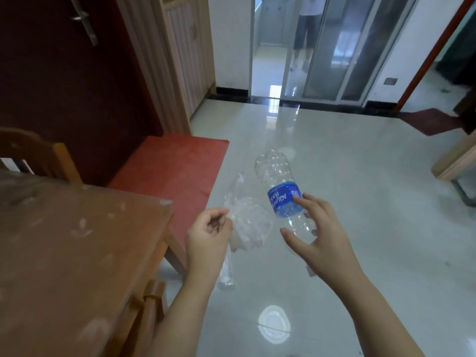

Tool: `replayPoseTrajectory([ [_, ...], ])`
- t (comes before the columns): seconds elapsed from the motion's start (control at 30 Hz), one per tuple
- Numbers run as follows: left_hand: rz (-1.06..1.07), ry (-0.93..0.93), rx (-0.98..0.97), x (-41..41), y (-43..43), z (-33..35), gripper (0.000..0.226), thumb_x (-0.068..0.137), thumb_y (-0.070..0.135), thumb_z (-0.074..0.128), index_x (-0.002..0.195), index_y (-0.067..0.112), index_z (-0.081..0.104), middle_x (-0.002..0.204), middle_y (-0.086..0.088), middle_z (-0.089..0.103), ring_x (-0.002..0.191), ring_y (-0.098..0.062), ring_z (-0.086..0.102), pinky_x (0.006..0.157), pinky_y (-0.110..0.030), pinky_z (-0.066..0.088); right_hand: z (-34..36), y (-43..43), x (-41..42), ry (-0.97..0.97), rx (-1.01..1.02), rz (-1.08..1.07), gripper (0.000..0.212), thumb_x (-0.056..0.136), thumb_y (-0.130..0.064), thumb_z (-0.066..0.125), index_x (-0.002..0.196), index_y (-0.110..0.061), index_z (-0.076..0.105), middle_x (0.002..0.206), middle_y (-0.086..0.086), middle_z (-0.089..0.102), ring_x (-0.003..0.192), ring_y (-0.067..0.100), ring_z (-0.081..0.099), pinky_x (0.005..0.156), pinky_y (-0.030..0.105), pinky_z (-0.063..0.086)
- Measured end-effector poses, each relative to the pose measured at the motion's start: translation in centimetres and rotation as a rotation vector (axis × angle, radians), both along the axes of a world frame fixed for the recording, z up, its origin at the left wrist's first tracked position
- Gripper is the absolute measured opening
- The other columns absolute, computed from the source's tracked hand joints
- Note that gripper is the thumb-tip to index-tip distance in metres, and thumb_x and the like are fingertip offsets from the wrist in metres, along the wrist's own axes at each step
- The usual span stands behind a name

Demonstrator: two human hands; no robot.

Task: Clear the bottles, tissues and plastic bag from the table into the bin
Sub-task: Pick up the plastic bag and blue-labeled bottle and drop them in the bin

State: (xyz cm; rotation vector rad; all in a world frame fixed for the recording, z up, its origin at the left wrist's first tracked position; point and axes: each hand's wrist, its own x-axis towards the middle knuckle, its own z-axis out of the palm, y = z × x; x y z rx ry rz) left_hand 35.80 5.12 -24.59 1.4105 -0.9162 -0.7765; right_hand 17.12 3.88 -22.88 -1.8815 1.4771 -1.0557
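Beside table (pixel 77 240), L hand (pixel 208 235) pinching plastic bag (pixel 244 225), R hand (pixel 322 238) gripping bottle (pixel 283 191)

You stand on a shiny pale tiled floor (pixel 347 176) that mirrors a round light (pixel 274 324). A brown wooden table (pixel 77 253) sits at your left, with a wooden chair (pixel 38 153) behind it. A red mat (pixel 175 166) lies before a dark red door (pixel 64 86). Ahead are glass sliding doors (pixel 342 47).

Home: wooden table (pixel 77 240), chair (pixel 38 153), tiled floor (pixel 347 176)
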Motion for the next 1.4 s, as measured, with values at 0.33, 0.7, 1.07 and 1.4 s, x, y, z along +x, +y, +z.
replayPoseTrajectory([
  [0.33,0.089,0.026,-0.009,1.9,-16.4,-1.0,0.031,0.079,-0.011,0.059,0.078,0.02,0.064,0.074,0.004,0.065,0.063,0.008,0.06,0.064,-0.006,0.046,-1.2,-18.4,2.3,-0.028,-0.039,0.104,0.055,0.069,-0.027,0.07,0.119,-0.032,0.049,0.123,-0.014,0.042,0.103,0.004,0.049,0.077,0.014,0.039],
  [0.7,0.283,-0.016,-0.047,3.9,-34.0,2.5,0.028,0.077,-0.01,0.06,0.082,0.017,0.066,0.076,0.002,0.067,0.065,0.005,0.06,0.063,-0.007,0.046,1.3,-39.8,5.9,-0.041,-0.043,0.358,0.055,0.069,-0.031,0.068,0.108,-0.056,0.039,0.12,-0.023,0.039,0.098,-0.014,0.045,0.053,0.008,0.047],
  [1.07,0.509,-0.195,-0.005,15.0,-45.8,1.1,0.031,0.076,-0.002,0.062,0.079,0.028,0.065,0.084,0.004,0.067,0.077,-0.002,0.062,0.071,-0.013,0.049,-0.4,-54.7,17.5,-0.014,-0.019,0.514,0.056,0.07,-0.02,0.073,0.119,-0.031,0.049,0.121,-0.016,0.042,0.096,-0.005,0.049,0.07,0.003,0.039],
  [1.4,0.746,-0.199,0.006,28.8,-53.3,1.4,0.018,0.078,0.003,0.064,0.086,0.019,0.067,0.082,0.007,0.067,0.073,0.005,0.061,0.06,-0.004,0.043,0.8,-65.0,34.8,0.05,-0.065,0.783,0.057,0.07,-0.03,0.072,0.121,-0.029,0.049,0.125,-0.011,0.044,0.105,0.004,0.05,0.076,0.003,0.034],
])
